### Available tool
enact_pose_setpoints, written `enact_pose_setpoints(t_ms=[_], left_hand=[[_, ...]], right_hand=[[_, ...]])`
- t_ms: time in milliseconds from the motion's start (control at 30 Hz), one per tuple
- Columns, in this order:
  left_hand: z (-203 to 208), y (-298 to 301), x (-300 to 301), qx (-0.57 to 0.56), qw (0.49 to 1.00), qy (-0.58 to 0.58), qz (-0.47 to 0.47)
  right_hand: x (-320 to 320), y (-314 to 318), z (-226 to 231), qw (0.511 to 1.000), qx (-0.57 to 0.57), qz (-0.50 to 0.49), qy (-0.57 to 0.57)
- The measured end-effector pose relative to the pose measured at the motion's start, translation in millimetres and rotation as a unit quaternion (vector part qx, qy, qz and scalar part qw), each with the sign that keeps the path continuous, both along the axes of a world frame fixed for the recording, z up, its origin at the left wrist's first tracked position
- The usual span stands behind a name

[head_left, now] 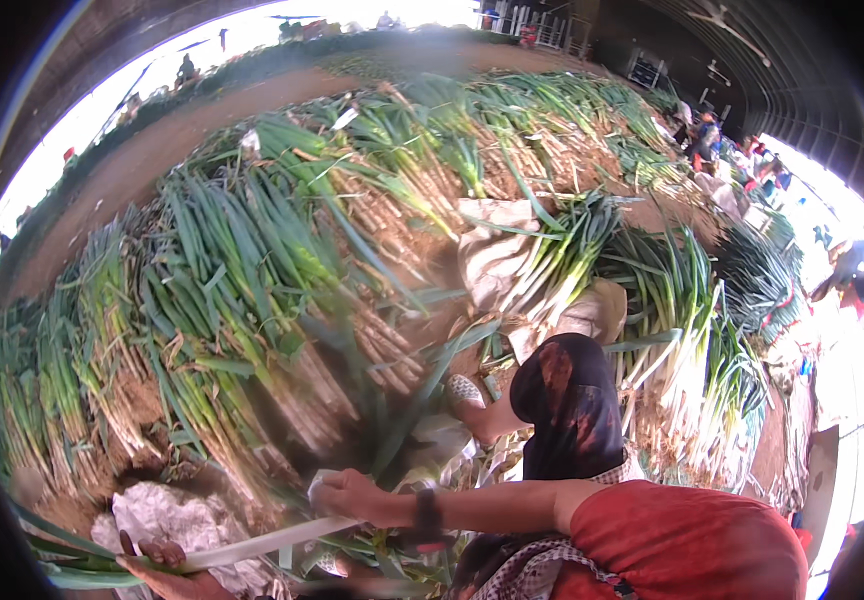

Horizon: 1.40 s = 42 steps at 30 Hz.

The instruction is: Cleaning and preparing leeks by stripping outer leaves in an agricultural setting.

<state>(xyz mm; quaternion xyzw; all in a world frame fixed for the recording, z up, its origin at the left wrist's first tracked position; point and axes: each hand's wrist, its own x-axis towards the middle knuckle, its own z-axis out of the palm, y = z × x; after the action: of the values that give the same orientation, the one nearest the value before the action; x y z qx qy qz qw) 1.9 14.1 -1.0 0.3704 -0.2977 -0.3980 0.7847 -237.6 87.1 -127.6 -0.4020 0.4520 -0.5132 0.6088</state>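
Left hand (177,578) curls around a long green onion (262,543), whose white stalk slants across the near edge of a crumpled pale sack (172,515). Right hand (352,500), fingers bunched together, is beside its white end; whether it pinches anything is unclear.

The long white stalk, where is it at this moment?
The stalk slants across the head view's lower left, from the left hand to below the right hand, over the whitish sack.
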Motion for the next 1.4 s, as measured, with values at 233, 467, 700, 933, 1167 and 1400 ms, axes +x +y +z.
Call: enact_pose_setpoints(t_ms=[233, 467, 700, 933, 1167, 1400], left_hand=[[-1, -7, -5, 0.016, 0.999, -0.001, 0.033], [17, 15, 31, 0.032, 0.996, -0.011, 0.079], [7, 3, 61, -0.169, 0.973, 0.080, -0.134], [0, 17, 83, -0.139, 0.985, 0.080, -0.060], [-7, 12, 71, -0.052, 0.995, 0.080, 0.026], [-8, 11, 63, -0.002, 0.999, 0.040, 0.015]], right_hand=[[-16, 5, -26, 0.991, -0.061, 0.108, 0.056], [-24, 8, -33, 0.908, -0.260, -0.108, 0.311], [-152, -11, -105, 0.693, -0.382, -0.105, 0.603], [-104, -22, -33, 0.787, -0.080, 0.039, 0.610], [-8, -21, 62, 0.803, -0.377, 0.047, 0.460], [-1, -12, 49, 0.792, -0.328, 0.103, 0.505]])
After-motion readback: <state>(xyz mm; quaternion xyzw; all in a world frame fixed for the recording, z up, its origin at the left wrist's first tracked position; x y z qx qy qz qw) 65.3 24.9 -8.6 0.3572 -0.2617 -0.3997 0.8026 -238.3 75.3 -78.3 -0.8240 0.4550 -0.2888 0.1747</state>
